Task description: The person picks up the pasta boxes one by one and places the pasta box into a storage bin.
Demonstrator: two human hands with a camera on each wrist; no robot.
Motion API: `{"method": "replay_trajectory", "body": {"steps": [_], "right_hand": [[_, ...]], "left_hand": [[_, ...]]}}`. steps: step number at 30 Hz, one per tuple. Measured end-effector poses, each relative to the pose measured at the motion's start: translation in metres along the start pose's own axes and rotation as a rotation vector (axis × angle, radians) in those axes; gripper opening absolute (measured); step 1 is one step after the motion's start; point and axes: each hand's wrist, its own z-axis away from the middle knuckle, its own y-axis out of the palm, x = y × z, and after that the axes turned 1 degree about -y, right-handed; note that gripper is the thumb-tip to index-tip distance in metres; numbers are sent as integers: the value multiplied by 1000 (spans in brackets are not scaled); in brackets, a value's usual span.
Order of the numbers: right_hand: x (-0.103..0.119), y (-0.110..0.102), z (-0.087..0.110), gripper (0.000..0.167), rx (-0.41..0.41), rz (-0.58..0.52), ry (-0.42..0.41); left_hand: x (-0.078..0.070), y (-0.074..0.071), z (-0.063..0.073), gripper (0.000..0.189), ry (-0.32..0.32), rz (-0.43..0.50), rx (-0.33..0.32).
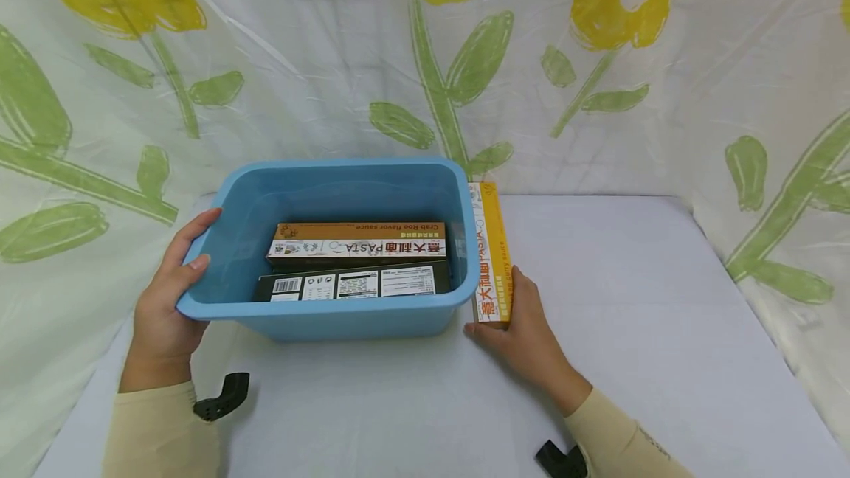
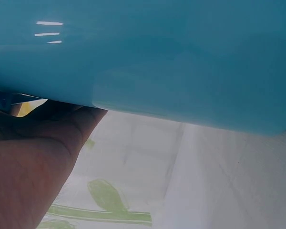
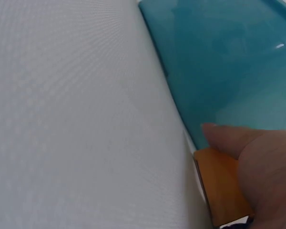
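A light blue plastic basin (image 1: 345,323) stands in the middle of the head view. My left hand (image 1: 166,308) grips its left rim, thumb on top; the left wrist view shows the basin's glossy outer wall (image 2: 171,62) above that hand. Inside lie a brown-and-white pasta box (image 1: 358,240), printed "Crab Roe flavor sauce", and a black box (image 1: 358,282) with a barcode and white label panels. To the right of the basin, my right hand (image 1: 527,338) holds the near end of a yellow-and-white pasta box (image 1: 490,257), close against the basin's side. Its orange end (image 3: 221,186) shows in the right wrist view.
A white cloth covers the table (image 1: 617,301). Behind and at both sides hangs a white curtain (image 1: 299,94) with yellow flowers and green leaves. Black wrist mounts (image 1: 226,397) stick out from both sleeves.
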Motion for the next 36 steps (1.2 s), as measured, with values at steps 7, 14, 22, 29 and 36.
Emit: {"method": "replay_trajectory", "body": {"steps": [7,14,22,29,36], "right_hand": [[-1,-1,0,120,-12,-12,15],[1,-3,0,111,-35,-52,45],[9,-9,4,95,-152,-127,62],[14,-12,9,78,-332,-177,-21],[11,-11,8,75,-405,-280,-49]], "left_hand": [[0,0,0,65,-1,-5,-5],[1,-1,0,66,7,10,8],[1,-1,-1,65,4,9,13],[0,-1,-1,65,4,9,15],[1,-2,-1,65,-3,1,17]]}}
